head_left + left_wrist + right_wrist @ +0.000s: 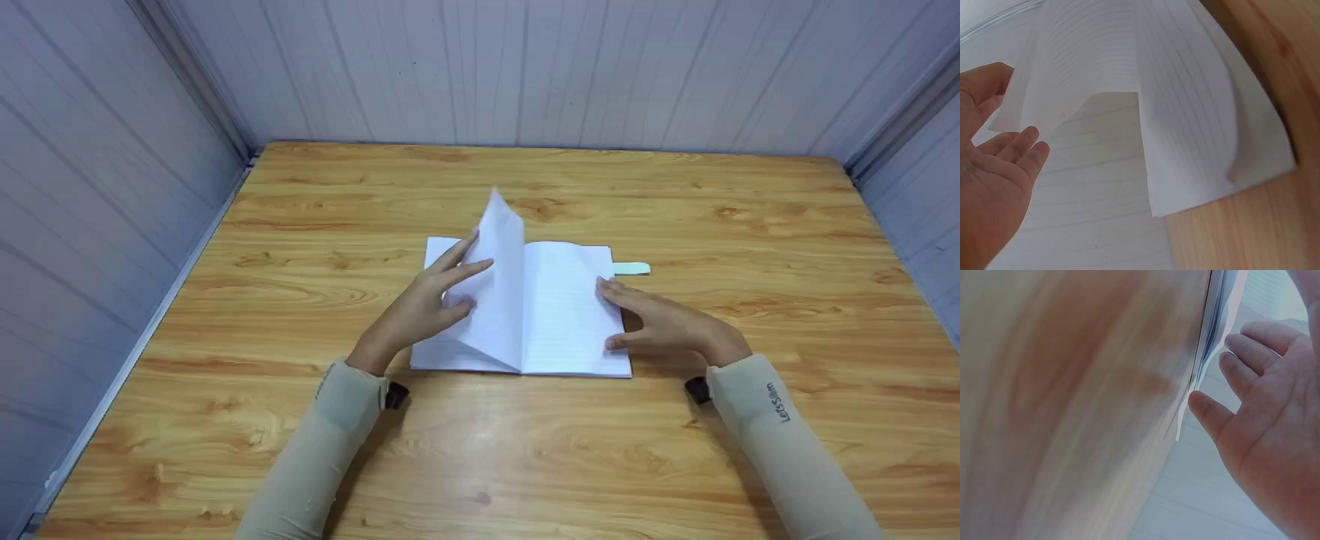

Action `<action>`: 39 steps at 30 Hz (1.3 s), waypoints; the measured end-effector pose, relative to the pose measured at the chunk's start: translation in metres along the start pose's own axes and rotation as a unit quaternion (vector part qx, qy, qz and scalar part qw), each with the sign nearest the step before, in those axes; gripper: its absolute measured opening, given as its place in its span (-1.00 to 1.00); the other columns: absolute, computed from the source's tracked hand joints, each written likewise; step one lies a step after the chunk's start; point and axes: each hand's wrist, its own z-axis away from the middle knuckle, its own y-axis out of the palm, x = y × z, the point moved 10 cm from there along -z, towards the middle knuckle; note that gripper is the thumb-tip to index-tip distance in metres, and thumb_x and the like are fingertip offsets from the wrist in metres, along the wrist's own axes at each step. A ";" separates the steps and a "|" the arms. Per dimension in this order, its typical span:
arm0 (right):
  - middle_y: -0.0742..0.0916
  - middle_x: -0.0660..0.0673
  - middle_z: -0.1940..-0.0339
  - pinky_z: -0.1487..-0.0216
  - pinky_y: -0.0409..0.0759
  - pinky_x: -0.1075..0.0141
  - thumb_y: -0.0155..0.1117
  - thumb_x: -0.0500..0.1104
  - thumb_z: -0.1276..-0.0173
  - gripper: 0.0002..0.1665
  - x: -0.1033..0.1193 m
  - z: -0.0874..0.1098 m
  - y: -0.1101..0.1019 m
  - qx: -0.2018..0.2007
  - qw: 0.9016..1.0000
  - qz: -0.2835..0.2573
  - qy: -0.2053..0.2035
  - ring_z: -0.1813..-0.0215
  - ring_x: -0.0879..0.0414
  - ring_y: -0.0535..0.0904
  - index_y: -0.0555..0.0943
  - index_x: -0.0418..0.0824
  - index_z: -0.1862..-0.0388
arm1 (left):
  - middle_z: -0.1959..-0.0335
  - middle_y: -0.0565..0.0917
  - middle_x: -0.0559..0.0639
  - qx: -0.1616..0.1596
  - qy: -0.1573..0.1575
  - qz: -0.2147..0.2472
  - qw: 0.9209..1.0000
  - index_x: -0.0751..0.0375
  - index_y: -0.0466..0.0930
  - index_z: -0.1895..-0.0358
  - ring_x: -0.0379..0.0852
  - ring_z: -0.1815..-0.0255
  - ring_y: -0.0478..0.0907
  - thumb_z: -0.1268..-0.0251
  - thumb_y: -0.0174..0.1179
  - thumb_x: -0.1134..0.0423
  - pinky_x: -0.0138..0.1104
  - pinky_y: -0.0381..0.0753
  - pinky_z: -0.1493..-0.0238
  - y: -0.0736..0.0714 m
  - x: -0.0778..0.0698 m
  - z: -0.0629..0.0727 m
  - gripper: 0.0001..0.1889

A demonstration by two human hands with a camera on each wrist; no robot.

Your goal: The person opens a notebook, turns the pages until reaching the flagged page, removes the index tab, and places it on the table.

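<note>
An open lined notebook [570,315] lies on the wooden table. Near its spine a loose page [504,262] stands raised and curved, with its upper corner pointing up. My left hand [427,300] is at this page's left side with fingers spread, some of them against the paper. In the left wrist view the lifted page [1078,50] passes between the thumb side and the other fingers of the left hand [994,174]. My right hand [664,322] rests its fingertips at the right page's outer edge. Its fingers look fairly straight in the right wrist view [1275,405].
A pale strip [631,268] sticks out from the notebook's right side onto the table [225,420]. Light panelled walls [487,67] stand behind the table and along both sides. Each wrist carries a small dark device [396,395] below the sleeve cuff.
</note>
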 end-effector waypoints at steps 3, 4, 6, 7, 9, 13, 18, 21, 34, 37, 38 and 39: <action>-0.03 -0.10 -0.61 -0.53 -0.08 -0.06 0.31 0.24 -0.20 0.19 0.000 -0.001 0.001 0.002 1.000 -0.002 0.001 -0.61 -0.07 -0.20 -0.11 -0.17 -0.57 | -0.57 -0.02 0.15 0.018 -0.008 -0.020 1.000 0.25 0.37 -0.36 0.08 -0.56 -0.01 -0.24 0.16 0.50 -0.17 0.41 -0.32 0.002 0.005 0.004 -0.43; -0.03 -0.10 -0.61 -0.54 -0.08 -0.05 0.31 0.24 -0.19 0.19 0.000 -0.001 0.001 0.003 1.000 0.000 0.002 -0.61 -0.07 -0.21 -0.11 -0.17 -0.57 | -0.57 -0.03 0.15 0.025 -0.013 -0.027 0.999 0.25 0.36 -0.37 0.08 -0.56 -0.01 -0.25 0.17 0.49 -0.16 0.39 -0.34 0.003 0.007 0.006 -0.42; -0.04 -0.10 -0.61 -0.54 -0.09 -0.06 0.32 0.24 -0.19 0.20 0.000 -0.001 0.002 0.004 1.000 0.001 0.001 -0.61 -0.07 -0.22 -0.12 -0.17 -0.57 | -0.58 -0.05 0.13 0.042 -0.031 -0.035 0.998 0.24 0.33 -0.38 0.08 -0.57 -0.04 -0.27 0.18 0.44 -0.14 0.33 -0.38 0.005 0.013 0.009 -0.42; -0.04 -0.10 -0.61 -0.54 -0.09 -0.06 0.32 0.23 -0.18 0.21 0.000 -0.001 0.002 0.005 1.000 0.001 0.001 -0.61 -0.07 -0.22 -0.13 -0.16 -0.57 | -0.58 -0.07 0.13 0.052 -0.041 -0.038 0.997 0.23 0.32 -0.39 0.09 -0.57 -0.07 -0.28 0.18 0.42 -0.12 0.28 -0.42 0.006 0.016 0.010 -0.41; -0.05 -0.10 -0.61 -0.54 -0.09 -0.06 0.33 0.23 -0.17 0.22 0.001 -0.002 0.003 0.007 1.000 0.003 -0.002 -0.61 -0.07 -0.23 -0.14 -0.16 -0.57 | -0.59 -0.11 0.10 0.075 -0.070 -0.044 0.994 0.18 0.28 -0.42 0.08 -0.59 -0.15 -0.30 0.20 0.36 -0.08 0.14 -0.48 0.009 0.023 0.014 -0.39; -0.07 -0.07 -0.61 -0.54 -0.09 -0.06 0.34 0.24 -0.17 0.23 0.003 -0.003 0.006 0.014 1.000 0.004 -0.005 -0.61 -0.05 -0.24 -0.16 -0.13 -0.57 | -0.60 -0.23 0.05 0.125 -0.131 -0.040 0.983 0.10 0.19 -0.47 0.06 -0.60 -0.35 -0.32 0.21 0.26 -0.04 -0.05 -0.53 0.016 0.039 0.024 -0.33; -0.08 -0.05 -0.61 -0.54 -0.10 -0.06 0.34 0.23 -0.17 0.23 0.005 -0.004 0.008 0.022 1.000 0.013 -0.004 -0.61 -0.04 -0.23 -0.16 -0.11 -0.58 | -0.59 -0.26 0.06 0.176 -0.181 -0.038 0.967 0.06 0.11 -0.50 0.04 -0.60 -0.41 -0.31 0.23 0.21 -0.04 -0.12 -0.54 0.024 0.051 0.033 -0.27; -0.08 -0.06 -0.61 -0.54 -0.11 -0.06 0.36 0.21 -0.17 0.23 0.005 -0.005 0.010 0.028 0.999 0.017 -0.004 -0.61 -0.04 -0.22 -0.16 -0.12 -0.58 | -0.59 -0.23 0.04 0.205 -0.200 -0.039 0.957 0.04 0.10 -0.50 0.02 -0.60 -0.39 -0.29 0.24 0.18 -0.05 -0.14 -0.55 0.028 0.057 0.038 -0.25; -0.12 -0.09 -0.62 -0.52 -0.16 -0.15 0.40 0.17 -0.13 0.23 0.001 -0.007 0.016 0.058 0.998 0.024 -0.006 -0.60 -0.14 -0.27 -0.10 -0.15 -0.57 | -0.60 -0.25 -0.09 0.272 -0.257 -0.028 0.927 -0.06 0.07 -0.50 -0.07 -0.60 -0.42 -0.13 0.38 0.21 -0.08 -0.19 -0.56 0.036 0.076 0.054 -0.11; -0.14 -0.08 -0.62 -0.51 -0.17 -0.17 0.40 0.17 -0.13 0.24 0.000 -0.007 0.016 0.066 0.998 0.023 -0.004 -0.60 -0.16 -0.29 -0.12 -0.13 -0.58 | -0.59 -0.27 -0.12 0.275 -0.264 -0.028 0.924 -0.09 0.06 -0.50 -0.08 -0.59 -0.44 -0.11 0.38 0.22 -0.08 -0.21 -0.56 0.036 0.078 0.054 -0.10; -0.15 -0.07 -0.62 -0.51 -0.17 -0.17 0.40 0.17 -0.13 0.24 -0.001 -0.006 0.016 0.069 0.997 0.022 -0.001 -0.60 -0.15 -0.30 -0.13 -0.12 -0.58 | -0.59 -0.28 -0.14 0.276 -0.269 -0.026 0.923 -0.10 0.06 -0.50 -0.09 -0.59 -0.44 -0.11 0.38 0.23 -0.08 -0.22 -0.56 0.037 0.079 0.054 -0.10; -0.16 -0.05 -0.62 -0.51 -0.18 -0.16 0.41 0.16 -0.12 0.25 -0.002 -0.006 0.017 0.072 0.997 0.020 0.003 -0.60 -0.14 -0.31 -0.14 -0.10 -0.58 | -0.59 -0.29 -0.15 0.276 -0.271 -0.024 0.922 -0.10 0.06 -0.50 -0.09 -0.59 -0.45 -0.10 0.39 0.24 -0.08 -0.23 -0.56 0.037 0.080 0.054 -0.10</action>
